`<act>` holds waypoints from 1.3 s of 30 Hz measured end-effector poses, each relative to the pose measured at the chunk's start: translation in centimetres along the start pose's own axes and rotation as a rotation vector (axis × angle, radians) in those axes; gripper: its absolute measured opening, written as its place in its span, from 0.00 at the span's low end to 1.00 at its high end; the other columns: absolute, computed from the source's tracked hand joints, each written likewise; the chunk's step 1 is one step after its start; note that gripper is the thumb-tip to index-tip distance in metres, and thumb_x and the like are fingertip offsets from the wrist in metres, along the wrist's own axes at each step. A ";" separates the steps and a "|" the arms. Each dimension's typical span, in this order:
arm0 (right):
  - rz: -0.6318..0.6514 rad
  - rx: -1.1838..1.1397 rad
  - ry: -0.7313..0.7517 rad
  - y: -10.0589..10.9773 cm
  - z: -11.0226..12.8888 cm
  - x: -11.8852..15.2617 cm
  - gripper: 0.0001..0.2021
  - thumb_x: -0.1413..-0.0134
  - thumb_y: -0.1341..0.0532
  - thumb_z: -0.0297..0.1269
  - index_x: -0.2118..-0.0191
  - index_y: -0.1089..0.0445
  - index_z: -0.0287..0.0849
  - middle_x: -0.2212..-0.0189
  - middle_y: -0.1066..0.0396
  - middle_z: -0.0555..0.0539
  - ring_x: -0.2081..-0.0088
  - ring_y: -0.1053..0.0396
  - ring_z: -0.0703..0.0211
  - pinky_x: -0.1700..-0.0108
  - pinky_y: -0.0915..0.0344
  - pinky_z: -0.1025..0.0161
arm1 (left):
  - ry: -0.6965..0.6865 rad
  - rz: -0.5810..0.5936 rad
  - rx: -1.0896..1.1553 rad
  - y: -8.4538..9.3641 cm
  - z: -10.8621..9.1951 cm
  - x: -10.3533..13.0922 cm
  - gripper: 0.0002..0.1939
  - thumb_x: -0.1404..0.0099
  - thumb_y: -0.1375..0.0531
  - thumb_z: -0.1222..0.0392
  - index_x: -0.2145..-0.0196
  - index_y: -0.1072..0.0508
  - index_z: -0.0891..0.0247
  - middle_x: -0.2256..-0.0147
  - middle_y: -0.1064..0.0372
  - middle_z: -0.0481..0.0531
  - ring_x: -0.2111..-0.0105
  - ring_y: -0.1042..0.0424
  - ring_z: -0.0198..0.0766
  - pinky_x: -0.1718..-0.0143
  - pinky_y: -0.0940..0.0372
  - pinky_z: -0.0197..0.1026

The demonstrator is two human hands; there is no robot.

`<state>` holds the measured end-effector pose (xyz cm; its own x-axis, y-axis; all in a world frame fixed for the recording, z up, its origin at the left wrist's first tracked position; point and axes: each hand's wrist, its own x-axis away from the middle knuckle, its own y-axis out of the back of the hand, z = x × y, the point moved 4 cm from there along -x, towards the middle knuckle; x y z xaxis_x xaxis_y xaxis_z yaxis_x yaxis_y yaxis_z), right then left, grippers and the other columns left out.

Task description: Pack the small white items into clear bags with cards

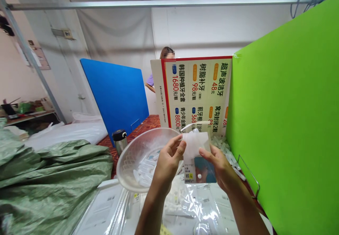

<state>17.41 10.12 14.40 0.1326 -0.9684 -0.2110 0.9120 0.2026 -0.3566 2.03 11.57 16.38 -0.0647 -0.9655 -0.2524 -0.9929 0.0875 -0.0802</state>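
A small printed card packet [189,173], white with a blue-green picture, is held up between both hands in front of the table. At its upper left edge, my left hand [171,157] pinches the white part between thumb and fingers. My right hand [218,161] grips the right side, its thumb on the front and its other fingers behind. A thin white strip [194,124] sticks up above the packet. Just left of my left hand, a whitish plastic basket [124,161] contains several white pieces [144,171].
Clear plastic packaging [198,206] covers the near table. A blue panel [116,94], a printed sign board [198,86] and a green panel [286,115] stand around it. A black-topped bottle [120,141] and green tarp [58,178] are left. A person [150,82] is partly visible behind.
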 end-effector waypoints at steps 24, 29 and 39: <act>-0.066 0.011 0.134 1.7 1.0 -0.4 0.11 0.52 0.29 0.44 0.73 0.26 0.42 0.74 0.33 0.51 0.72 0.40 0.63 0.72 0.43 0.67 | 0.087 0.096 -0.053 -0.1 0.6 0.2 0.27 0.41 0.34 0.39 0.52 0.25 0.62 0.56 0.26 0.59 0.59 0.27 0.46 0.67 0.35 0.41; -0.071 -0.022 0.118 1.7 1.2 -0.2 0.12 0.49 0.30 0.45 0.61 0.23 0.46 0.70 0.30 0.51 0.71 0.37 0.62 0.69 0.40 0.65 | 0.067 0.103 -0.046 -0.4 0.4 0.4 0.28 0.41 0.34 0.39 0.52 0.26 0.61 0.57 0.26 0.58 0.60 0.27 0.45 0.67 0.36 0.40; 0.001 0.061 0.176 2.0 1.1 -0.6 0.15 0.48 0.30 0.47 0.76 0.26 0.40 0.73 0.35 0.50 0.72 0.41 0.64 0.71 0.44 0.67 | 0.042 0.144 -0.052 -0.4 0.0 0.4 0.25 0.40 0.33 0.43 0.52 0.25 0.63 0.55 0.25 0.59 0.56 0.25 0.46 0.57 0.32 0.44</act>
<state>19.61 10.92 14.79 0.0681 -0.9267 -0.3696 0.9346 0.1889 -0.3015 2.45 11.17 16.27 -0.2096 -0.9533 -0.2173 -0.9769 0.2138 0.0046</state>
